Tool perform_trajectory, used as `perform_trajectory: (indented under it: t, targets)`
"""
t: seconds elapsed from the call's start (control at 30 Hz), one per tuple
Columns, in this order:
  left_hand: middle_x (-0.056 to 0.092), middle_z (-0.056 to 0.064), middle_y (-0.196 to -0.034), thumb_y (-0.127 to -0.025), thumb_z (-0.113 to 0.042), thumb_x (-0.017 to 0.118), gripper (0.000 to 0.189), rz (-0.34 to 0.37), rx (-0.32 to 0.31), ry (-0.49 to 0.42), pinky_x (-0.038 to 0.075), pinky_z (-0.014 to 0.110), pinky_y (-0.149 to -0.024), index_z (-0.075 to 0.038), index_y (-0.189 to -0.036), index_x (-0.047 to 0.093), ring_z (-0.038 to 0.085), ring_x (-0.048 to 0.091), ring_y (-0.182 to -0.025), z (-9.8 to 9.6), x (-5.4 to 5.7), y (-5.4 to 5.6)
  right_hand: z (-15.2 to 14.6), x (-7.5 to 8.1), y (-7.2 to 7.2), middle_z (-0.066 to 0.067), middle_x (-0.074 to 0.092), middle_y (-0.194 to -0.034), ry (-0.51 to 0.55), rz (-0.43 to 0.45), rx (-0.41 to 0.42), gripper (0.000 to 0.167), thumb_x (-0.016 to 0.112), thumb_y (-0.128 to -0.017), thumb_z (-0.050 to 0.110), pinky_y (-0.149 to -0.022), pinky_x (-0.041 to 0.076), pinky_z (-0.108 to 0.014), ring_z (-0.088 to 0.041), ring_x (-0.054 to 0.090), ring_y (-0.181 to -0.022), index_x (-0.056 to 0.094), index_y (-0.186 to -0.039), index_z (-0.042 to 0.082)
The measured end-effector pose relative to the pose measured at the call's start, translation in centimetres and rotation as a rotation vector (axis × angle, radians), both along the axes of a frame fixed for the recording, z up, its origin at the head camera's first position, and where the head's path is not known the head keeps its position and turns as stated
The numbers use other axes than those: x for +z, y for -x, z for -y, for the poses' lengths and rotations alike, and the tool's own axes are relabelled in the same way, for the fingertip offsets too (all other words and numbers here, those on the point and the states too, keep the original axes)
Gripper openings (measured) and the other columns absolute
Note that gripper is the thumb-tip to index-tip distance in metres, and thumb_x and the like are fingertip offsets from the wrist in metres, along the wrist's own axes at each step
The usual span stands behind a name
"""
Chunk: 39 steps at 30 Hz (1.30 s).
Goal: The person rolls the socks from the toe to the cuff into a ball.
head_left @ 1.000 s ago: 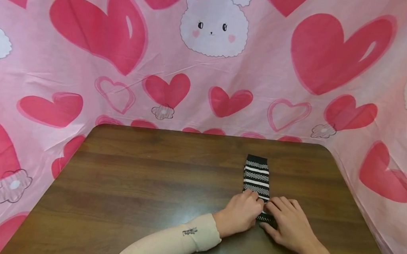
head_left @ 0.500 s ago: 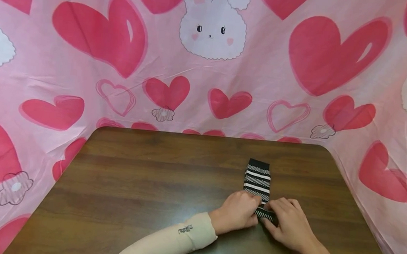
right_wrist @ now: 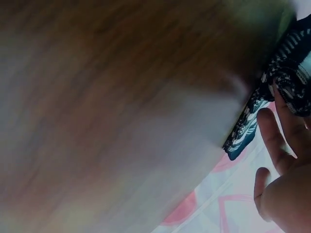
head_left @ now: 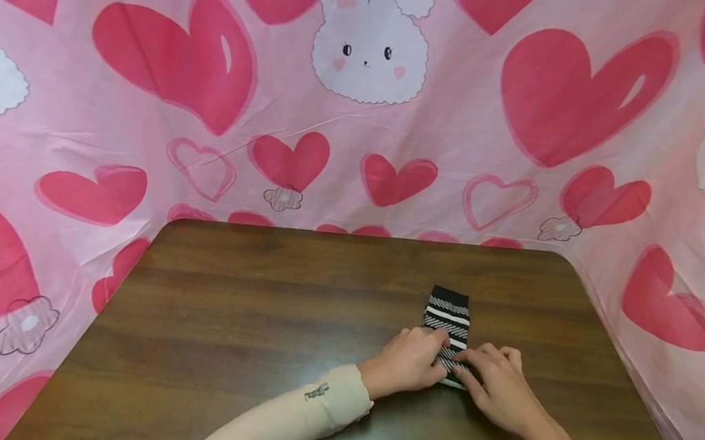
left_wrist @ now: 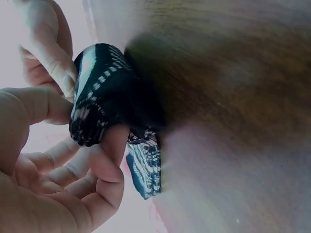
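Note:
A black-and-white striped sock (head_left: 447, 314) lies on the table right of centre, its plain black end pointing away from me. Its near end is rolled up into a thick roll (left_wrist: 104, 80), clearest in the left wrist view. My left hand (head_left: 410, 359) pinches the left side of this roll between thumb and fingers, one fingertip tucked at its edge. At the right side, my right hand (head_left: 503, 394) holds the roll with thumb and forefinger. The right wrist view shows the other fingers of that hand (right_wrist: 286, 194) spread off the sock. The fingers partly cover the roll in the head view.
The brown wooden table (head_left: 258, 316) has rounded far corners. A pink cloth (head_left: 348, 123) with hearts and rabbit faces hangs behind it and along both sides.
The sock's flat stretch has shortened and its far end has come nearer as the near end is rolled. My left hand has shifted slightly left; both hands stay on the sock.

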<state>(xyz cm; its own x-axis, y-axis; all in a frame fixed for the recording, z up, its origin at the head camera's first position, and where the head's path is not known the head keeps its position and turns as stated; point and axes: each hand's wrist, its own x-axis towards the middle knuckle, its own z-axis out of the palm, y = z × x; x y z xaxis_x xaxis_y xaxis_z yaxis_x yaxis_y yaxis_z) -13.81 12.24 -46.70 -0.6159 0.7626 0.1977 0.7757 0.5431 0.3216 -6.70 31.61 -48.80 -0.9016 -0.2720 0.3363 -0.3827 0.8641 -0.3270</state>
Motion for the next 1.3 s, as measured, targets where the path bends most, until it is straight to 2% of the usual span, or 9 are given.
perform_trajectory:
  t: [0.1,0.23,0.37,0.53,0.67,0.83,1.07,1.2,1.3]
  targets:
    - [0.063,-0.005,-0.085,-0.086,-0.014,0.07,0.019,-0.077,-0.034,0.026,0.046,0.02,-0.061,-0.015,-0.105,0.069,0.006,0.056,-0.069,0.03,-0.06,-0.05,0.1,-0.08,0.16,0.017,0.065,-0.088,-0.006,-0.018,-0.03,0.01,0.079,-0.087,0.021,-0.083,0.026,-0.049,-0.008,0.053,-0.086,0.074,-0.096,0.022]
    - [0.064,-0.004,-0.093,-0.088,-0.021,0.073,0.013,-0.295,-0.083,0.073,0.047,0.021,-0.072,-0.021,-0.101,0.074,0.011,0.056,-0.08,0.2,0.0,-0.24,0.18,-0.15,0.41,0.016,0.066,-0.09,-0.006,-0.049,-0.066,0.01,0.081,-0.085,0.025,-0.082,0.027,-0.053,-0.013,0.054,-0.09,0.074,-0.092,0.024]
    - [0.063,-0.005,-0.097,-0.088,-0.027,0.075,0.015,-0.394,-0.137,0.144,0.047,0.02,-0.067,-0.027,-0.102,0.077,0.013,0.053,-0.085,0.47,0.49,-0.58,0.2,-0.02,0.63,0.013,0.062,-0.091,-0.011,-0.046,-0.09,0.012,0.082,-0.083,0.025,-0.08,0.027,-0.053,-0.017,0.052,-0.092,0.072,-0.091,0.024]
    - [0.063,-0.006,-0.095,-0.089,-0.023,0.074,0.017,-0.403,-0.16,0.184,0.048,0.021,-0.061,-0.03,-0.103,0.078,0.012,0.054,-0.084,0.36,0.38,-0.7,0.07,-0.04,0.77,0.01,0.06,-0.092,-0.018,-0.098,-0.059,0.018,0.083,-0.08,0.022,-0.08,0.028,-0.055,-0.018,0.051,-0.09,0.069,-0.092,0.021]
    - [0.063,-0.008,-0.09,-0.089,-0.021,0.074,0.011,-0.382,-0.165,0.173,0.049,0.019,-0.063,-0.028,-0.096,0.078,0.01,0.055,-0.079,0.32,0.38,-0.36,-0.34,0.01,0.66,0.009,0.058,-0.094,-0.053,-0.17,0.028,0.021,0.083,-0.078,0.025,-0.08,0.028,-0.056,-0.017,0.05,-0.091,0.068,-0.092,0.021]
    - [0.064,-0.008,-0.085,-0.092,-0.017,0.071,0.011,-0.356,-0.178,0.167,0.049,0.019,-0.067,-0.026,-0.09,0.078,0.008,0.057,-0.076,0.33,0.26,0.09,-0.68,0.18,0.51,0.006,0.061,-0.1,-0.128,-0.199,0.105,0.028,0.084,-0.075,0.034,-0.078,0.027,-0.053,-0.018,0.05,-0.094,0.068,-0.095,0.022]
    - [0.062,-0.009,-0.081,-0.091,-0.016,0.072,0.012,-0.318,-0.185,0.149,0.049,0.019,-0.066,-0.025,-0.086,0.076,0.006,0.057,-0.072,0.44,0.16,0.17,-0.45,-0.11,0.5,0.003,0.061,-0.098,-0.172,-0.207,0.116,0.033,0.085,-0.073,0.036,-0.079,0.028,-0.052,-0.018,0.052,-0.092,0.068,-0.096,0.019]
    - [0.062,-0.008,-0.084,-0.088,-0.023,0.077,0.002,-0.305,-0.188,0.179,0.049,0.02,-0.066,-0.025,-0.089,0.075,0.007,0.057,-0.074,0.52,-0.07,0.11,-0.45,-0.34,0.52,0.002,0.061,-0.098,-0.183,-0.214,0.111,0.037,0.086,-0.071,0.039,-0.08,0.029,-0.055,-0.02,0.053,-0.092,0.068,-0.096,0.018]
    - [0.062,-0.007,-0.09,-0.083,-0.034,0.083,0.023,-0.304,-0.188,0.21,0.051,0.021,-0.068,-0.023,-0.1,0.073,0.008,0.058,-0.08,0.54,-0.33,0.02,-0.36,-0.55,0.55,0.0,0.06,-0.098,-0.218,-0.216,0.106,0.043,0.086,-0.069,0.042,-0.08,0.03,-0.056,-0.022,0.054,-0.092,0.066,-0.097,0.017]
